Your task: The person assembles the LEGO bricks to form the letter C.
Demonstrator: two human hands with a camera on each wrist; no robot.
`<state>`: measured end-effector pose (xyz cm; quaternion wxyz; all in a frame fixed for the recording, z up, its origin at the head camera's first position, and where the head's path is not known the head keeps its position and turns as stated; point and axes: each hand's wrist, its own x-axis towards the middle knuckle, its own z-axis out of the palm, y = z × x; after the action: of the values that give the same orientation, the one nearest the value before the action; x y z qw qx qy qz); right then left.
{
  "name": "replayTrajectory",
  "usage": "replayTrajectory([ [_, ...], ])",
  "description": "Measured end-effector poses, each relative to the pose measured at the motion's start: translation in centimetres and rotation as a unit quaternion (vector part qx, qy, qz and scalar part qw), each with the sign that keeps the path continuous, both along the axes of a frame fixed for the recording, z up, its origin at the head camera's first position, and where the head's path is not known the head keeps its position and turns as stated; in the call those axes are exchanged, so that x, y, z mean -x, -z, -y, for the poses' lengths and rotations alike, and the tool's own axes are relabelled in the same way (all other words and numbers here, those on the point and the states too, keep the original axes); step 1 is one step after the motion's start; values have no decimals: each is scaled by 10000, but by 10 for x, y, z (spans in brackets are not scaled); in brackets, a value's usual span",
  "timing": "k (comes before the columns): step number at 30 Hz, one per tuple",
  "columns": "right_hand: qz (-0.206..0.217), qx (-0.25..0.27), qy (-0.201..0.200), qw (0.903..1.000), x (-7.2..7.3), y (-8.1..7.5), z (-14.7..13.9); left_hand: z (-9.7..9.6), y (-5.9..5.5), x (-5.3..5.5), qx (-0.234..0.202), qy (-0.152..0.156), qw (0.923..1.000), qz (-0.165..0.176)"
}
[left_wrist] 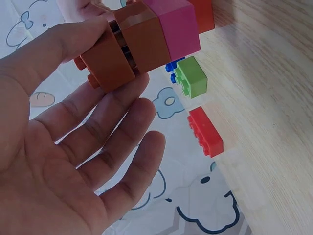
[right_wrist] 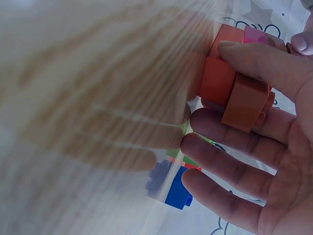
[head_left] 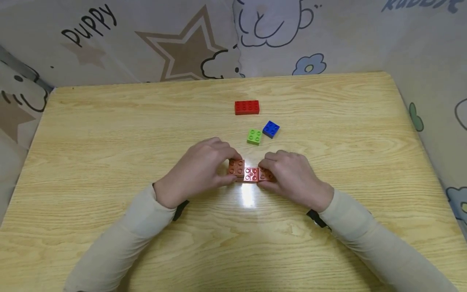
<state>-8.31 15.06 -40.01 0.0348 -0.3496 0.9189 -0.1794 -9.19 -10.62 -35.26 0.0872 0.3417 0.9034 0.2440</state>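
In the head view my left hand (head_left: 198, 170) pinches a brown four-stud toy brick (head_left: 236, 167) at the left end of a small build. The left wrist view shows this brick slightly tilted, a narrow gap separating it from a second brown brick (left_wrist: 144, 36) on a pink brick (left_wrist: 178, 27). Below the pink one is a red-orange brick (left_wrist: 205, 14). My right hand (head_left: 295, 176) grips the build's right end, thumb against the red-orange base (right_wrist: 217, 78). Another brown brick (right_wrist: 244, 100) sits on that end. Red-orange studs (head_left: 251, 174) show between both hands.
Beyond the hands, a green brick (head_left: 254, 137) lies close to a blue brick (head_left: 271, 129). A longer red brick (head_left: 247, 107) lies farther back on the wooden table (head_left: 109, 121). Printed cloth (head_left: 346, 36) hangs behind the table's far edge.
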Motion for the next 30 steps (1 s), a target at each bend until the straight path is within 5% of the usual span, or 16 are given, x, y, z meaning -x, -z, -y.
replayTrajectory([
  [20,30,-18,18,10000,0,1,-1,-12,0,0,479,211,9949,-864],
  [30,18,2,2,10000,1,0,1,-14,-2,-1,664,140,9934,-929],
])
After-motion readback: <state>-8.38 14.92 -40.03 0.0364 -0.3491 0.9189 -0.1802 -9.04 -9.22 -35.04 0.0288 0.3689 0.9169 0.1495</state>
